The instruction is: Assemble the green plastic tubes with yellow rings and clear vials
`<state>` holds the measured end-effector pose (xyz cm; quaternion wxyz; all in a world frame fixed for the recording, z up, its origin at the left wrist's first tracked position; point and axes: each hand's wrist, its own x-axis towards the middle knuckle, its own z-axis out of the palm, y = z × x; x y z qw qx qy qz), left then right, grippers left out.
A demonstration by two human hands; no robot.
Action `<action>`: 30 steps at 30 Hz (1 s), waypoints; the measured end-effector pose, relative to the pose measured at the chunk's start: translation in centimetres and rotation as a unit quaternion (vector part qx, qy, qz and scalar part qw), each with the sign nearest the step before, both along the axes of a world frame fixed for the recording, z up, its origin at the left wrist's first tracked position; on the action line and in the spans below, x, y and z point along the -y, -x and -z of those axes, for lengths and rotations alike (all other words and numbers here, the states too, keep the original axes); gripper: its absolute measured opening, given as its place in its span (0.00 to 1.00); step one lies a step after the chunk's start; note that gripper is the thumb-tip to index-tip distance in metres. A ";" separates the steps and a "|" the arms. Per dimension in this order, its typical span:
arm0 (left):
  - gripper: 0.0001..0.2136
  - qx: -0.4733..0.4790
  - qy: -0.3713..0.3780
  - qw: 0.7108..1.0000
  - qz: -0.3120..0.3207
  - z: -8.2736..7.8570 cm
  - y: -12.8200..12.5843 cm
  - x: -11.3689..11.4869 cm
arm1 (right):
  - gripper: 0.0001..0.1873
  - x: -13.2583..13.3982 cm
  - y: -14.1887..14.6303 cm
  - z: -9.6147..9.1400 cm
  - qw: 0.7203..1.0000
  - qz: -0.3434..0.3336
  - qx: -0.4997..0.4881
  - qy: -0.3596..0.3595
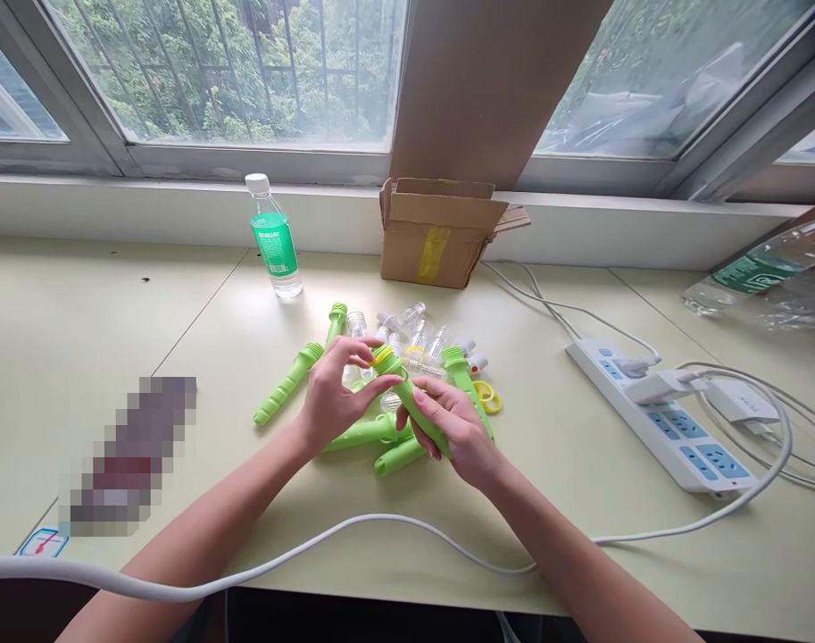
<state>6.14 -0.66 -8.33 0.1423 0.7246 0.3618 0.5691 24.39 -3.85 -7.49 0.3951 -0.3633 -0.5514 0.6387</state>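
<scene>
My right hand (459, 427) is closed around a light green plastic tube (405, 390), held tilted with its threaded end up and to the left. At that end sits a yellow ring (382, 355), pinched by the fingers of my left hand (333, 393); the thumb rests against the tube just below. Several similar green tubes lie around my hands, one at the left (288, 384) and another at the right (470, 384). Behind them is a heap of clear plastic pieces (439, 343), some with white parts. Loose yellow rings (488, 397) lie to the right.
A water bottle (274, 246) stands behind, left of an open cardboard box (440, 237). On the right are a power strip (675, 429) with plugs and a lying bottle (748, 272). A white cable (380, 518) crosses in front of my forearms. A blurred object (132, 455) lies left.
</scene>
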 end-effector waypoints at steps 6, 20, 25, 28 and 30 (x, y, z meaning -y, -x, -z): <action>0.15 -0.007 -0.023 0.999 -0.027 0.2 0.0 0.0 | 0.15 0.2 0.1 0.0 0.993 0.049 0.084 -0.064; 0.14 -0.016 -0.018 1.000 0.010 -0.1 0.2 -0.1 | 0.15 0.0 0.1 0.0 0.999 0.038 -0.024 0.018; 0.15 -0.015 -0.036 0.999 -0.021 -0.1 0.2 -0.1 | 0.13 -0.2 -0.3 -0.2 0.992 0.011 -0.066 0.105; 0.16 -0.014 -0.046 0.998 -0.037 0.0 0.2 0.0 | 0.17 -0.2 -0.4 -0.2 0.991 0.013 -0.066 0.119; 0.16 -0.012 -0.044 0.998 -0.034 0.0 0.2 0.0 | 0.16 -0.2 -0.4 -0.1 0.990 0.002 -0.074 0.124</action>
